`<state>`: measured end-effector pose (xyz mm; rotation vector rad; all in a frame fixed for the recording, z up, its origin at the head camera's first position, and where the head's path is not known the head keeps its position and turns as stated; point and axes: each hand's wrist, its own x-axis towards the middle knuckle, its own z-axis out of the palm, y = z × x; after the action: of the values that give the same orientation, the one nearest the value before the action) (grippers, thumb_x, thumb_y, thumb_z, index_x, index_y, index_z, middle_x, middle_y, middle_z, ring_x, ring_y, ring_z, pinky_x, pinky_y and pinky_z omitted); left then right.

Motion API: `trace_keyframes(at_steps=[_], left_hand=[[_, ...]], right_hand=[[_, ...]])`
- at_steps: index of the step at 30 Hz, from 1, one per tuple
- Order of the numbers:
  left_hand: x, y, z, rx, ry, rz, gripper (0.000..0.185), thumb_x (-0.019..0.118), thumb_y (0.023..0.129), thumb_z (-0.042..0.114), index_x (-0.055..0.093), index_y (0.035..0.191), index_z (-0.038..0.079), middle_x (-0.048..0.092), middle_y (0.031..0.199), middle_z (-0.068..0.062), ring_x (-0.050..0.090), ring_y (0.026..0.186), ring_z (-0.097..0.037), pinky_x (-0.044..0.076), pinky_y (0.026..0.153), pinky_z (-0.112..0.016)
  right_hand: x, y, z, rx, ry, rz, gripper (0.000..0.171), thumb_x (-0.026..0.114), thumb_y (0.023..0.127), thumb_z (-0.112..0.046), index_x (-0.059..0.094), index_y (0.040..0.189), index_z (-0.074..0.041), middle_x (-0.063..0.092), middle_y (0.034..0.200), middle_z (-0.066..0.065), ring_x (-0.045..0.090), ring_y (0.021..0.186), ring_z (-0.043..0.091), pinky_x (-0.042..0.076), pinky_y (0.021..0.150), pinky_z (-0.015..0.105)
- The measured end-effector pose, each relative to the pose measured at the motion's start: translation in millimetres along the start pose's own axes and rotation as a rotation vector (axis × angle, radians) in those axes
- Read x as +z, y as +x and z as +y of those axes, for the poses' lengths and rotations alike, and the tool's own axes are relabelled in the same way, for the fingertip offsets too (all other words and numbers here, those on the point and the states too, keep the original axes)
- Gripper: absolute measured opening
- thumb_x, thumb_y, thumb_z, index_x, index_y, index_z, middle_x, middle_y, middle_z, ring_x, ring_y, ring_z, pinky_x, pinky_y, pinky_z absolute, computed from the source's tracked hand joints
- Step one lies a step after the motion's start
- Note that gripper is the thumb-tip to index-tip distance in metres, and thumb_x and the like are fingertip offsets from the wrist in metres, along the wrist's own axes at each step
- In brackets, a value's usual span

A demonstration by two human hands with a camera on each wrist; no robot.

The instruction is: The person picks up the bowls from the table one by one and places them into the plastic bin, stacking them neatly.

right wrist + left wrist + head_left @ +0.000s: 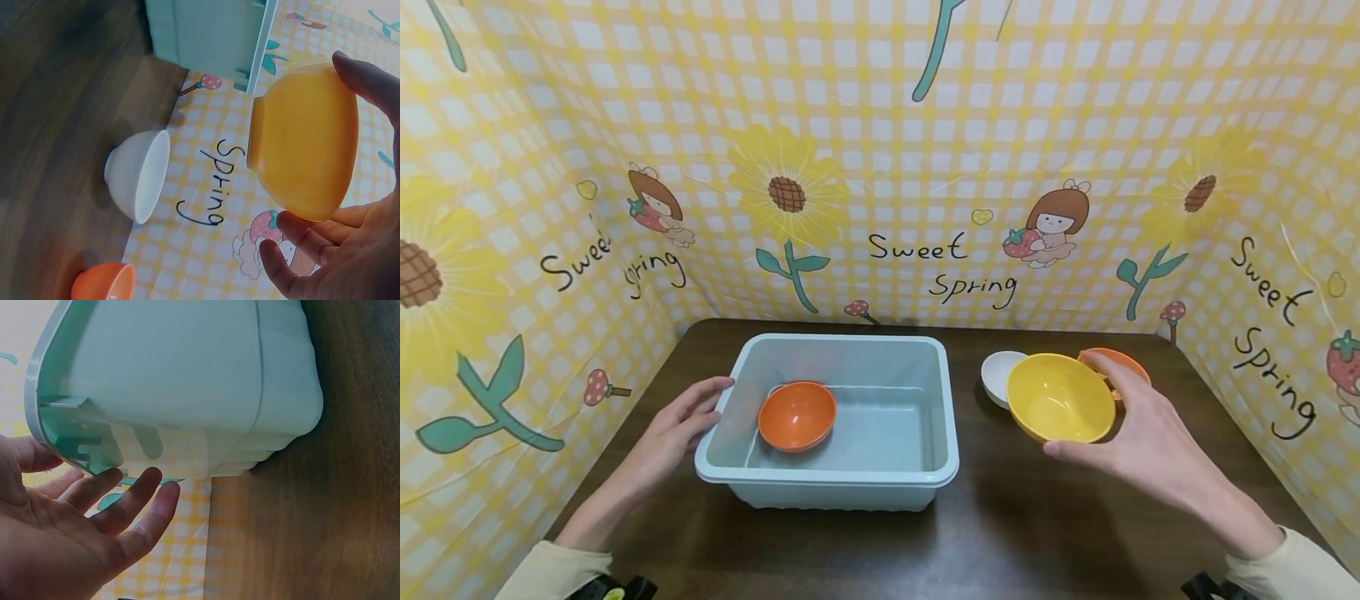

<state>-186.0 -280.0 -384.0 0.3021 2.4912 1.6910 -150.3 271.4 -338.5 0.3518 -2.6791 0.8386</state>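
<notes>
My right hand [1157,442] grips a yellow bowl [1060,398] by its rim, thumb on the near side and fingers on the far side. The bowl is raised off the table, its open side facing the head camera. In the right wrist view the bowl's outer wall [306,144] and foot show. My left hand [673,425] touches the left rim of a pale blue-green plastic bin [827,477] with fairly straight fingers [134,503]. Inside the bin, toward its left, an orange bowl [797,417] sits; a pale edge shows behind it.
On the dark wooden table [880,550], a white bowl [997,377] stands right of the bin, partly behind the yellow one. Another orange bowl [1120,361] is at the back right, partly hidden by my right hand. A yellow checked cloth [880,167] encloses the back and sides.
</notes>
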Motion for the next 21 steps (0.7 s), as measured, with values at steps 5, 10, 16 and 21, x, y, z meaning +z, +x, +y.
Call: trace_keyframes(at_steps=[5,10,16,21], left_hand=[[-0.2,-1.6,-0.3,-0.008,-0.013,0.003,0.049,0.044,0.114,0.019,0.033,0.16,0.002,0.033,0.164,-0.029,0.059,0.129,-0.031,0.057,0.085,-0.033],[0.5,-1.4,-0.6,-0.003,-0.014,-0.001,0.049,0.044,0.115,0.018,0.033,0.16,0.003,0.033,0.164,-0.03,0.058,0.13,-0.034,0.057,0.085,-0.033],[0.8,-0.2,0.1,-0.003,0.004,-0.007,0.049,0.042,0.115,0.018,0.032,0.161,0.003,0.032,0.165,-0.03,0.047,0.139,-0.049,0.055,0.087,-0.03],[0.1,-0.4,1.0,-0.014,0.01,0.003,0.049,0.042,0.115,0.018,0.032,0.161,0.003,0.032,0.165,-0.03,0.045,0.14,-0.048,0.055,0.087,-0.029]], right_hand=[[1,7,-9,-0.01,0.01,-0.028,0.117,0.099,0.064,-0.056,0.045,0.156,-0.008,0.056,0.144,0.016,0.058,0.107,0.035,0.048,0.084,0.052],[3,14,-18,-0.01,0.02,-0.046,0.117,0.097,0.065,-0.06,0.044,0.156,-0.011,0.056,0.144,0.013,0.059,0.109,0.031,0.049,0.086,0.051],[7,22,-27,-0.035,0.014,-0.049,0.117,0.096,0.064,-0.063,0.045,0.156,-0.013,0.058,0.143,0.011,0.058,0.114,0.028,0.048,0.089,0.051],[10,34,-38,-0.074,0.007,-0.068,0.115,0.096,0.064,-0.064,0.046,0.154,-0.014,0.058,0.142,0.01,0.058,0.117,0.028,0.047,0.091,0.052]])
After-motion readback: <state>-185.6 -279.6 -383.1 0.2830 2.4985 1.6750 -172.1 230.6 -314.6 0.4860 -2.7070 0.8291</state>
